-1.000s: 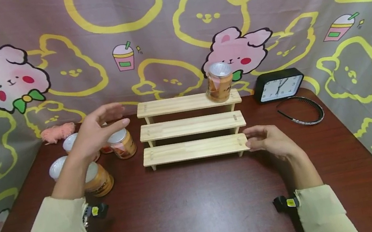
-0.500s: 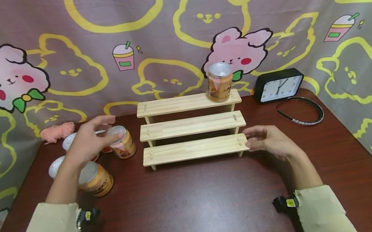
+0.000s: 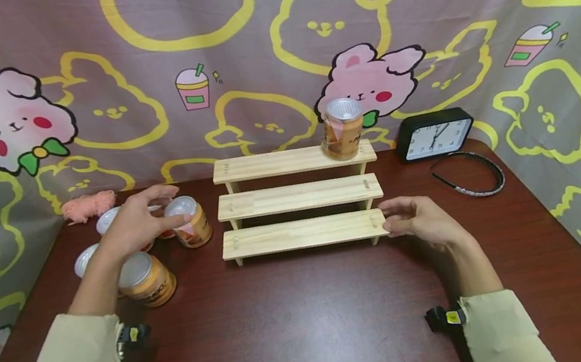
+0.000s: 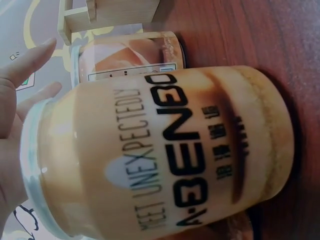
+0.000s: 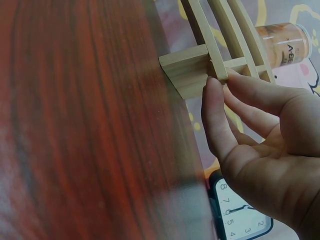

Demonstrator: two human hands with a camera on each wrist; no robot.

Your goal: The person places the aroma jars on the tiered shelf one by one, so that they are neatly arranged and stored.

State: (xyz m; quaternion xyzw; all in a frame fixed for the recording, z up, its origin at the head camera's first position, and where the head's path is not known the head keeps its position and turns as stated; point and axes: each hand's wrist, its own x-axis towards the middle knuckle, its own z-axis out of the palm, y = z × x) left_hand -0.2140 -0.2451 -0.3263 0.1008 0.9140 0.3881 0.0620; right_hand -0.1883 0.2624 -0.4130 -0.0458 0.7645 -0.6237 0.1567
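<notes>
At the left, my left hand (image 3: 131, 225) is at the lid of an orange can (image 3: 195, 230), thumb in front and fingers behind. In the left wrist view, the fingers are extended, and a nearer can (image 4: 200, 135) covers part of the hand. Another such can (image 3: 150, 281) stands below the wrist, with several more partly hidden by the hand and forearm. My right hand (image 3: 425, 221) pinches the right end of the lowest board of a three-tier wooden display stand (image 3: 294, 235). On the top tier, near its right end, stands one can (image 3: 343, 132).
A black desk clock (image 3: 435, 134) and a dark headband (image 3: 470, 173) are on the right of the brown table (image 3: 303, 326). Pink yarn (image 3: 90, 207) lies at the back left. A patterned curtain (image 3: 246, 54) hangs behind the table.
My left hand has come down and slightly left onto the lid area of the orange can. The right hand stays at the stand, and the cans stand where they stood.
</notes>
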